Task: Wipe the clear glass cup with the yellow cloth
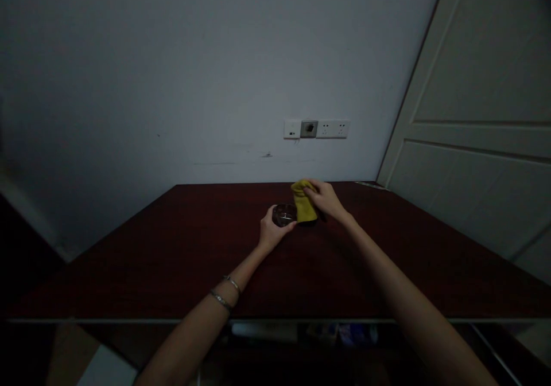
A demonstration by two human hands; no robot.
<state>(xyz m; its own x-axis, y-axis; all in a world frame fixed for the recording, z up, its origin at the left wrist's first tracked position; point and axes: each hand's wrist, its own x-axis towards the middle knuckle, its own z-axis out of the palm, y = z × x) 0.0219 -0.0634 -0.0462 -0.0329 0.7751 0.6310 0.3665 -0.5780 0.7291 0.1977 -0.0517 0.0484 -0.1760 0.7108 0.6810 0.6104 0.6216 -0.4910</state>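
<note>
My left hand [270,229] is wrapped round the near left side of a small clear glass bowl [284,215], thumb and fingers curved about its wall. Just to the right, my right hand [326,198] pinches the upper part of a yellow cloth [303,203]. The cloth hangs down close beside the bowl's right rim; whether the two touch I cannot tell. A dark patch shows under the cloth's lower edge. Both hands are over the far middle part of the dark red tabletop [206,248].
Behind the table stands a pale wall with a row of sockets [316,129]. A panelled white door [477,133] is at the right. Under the table's front edge [142,320], a shelf holds several items, among them a blue package [357,334]. The room is dim.
</note>
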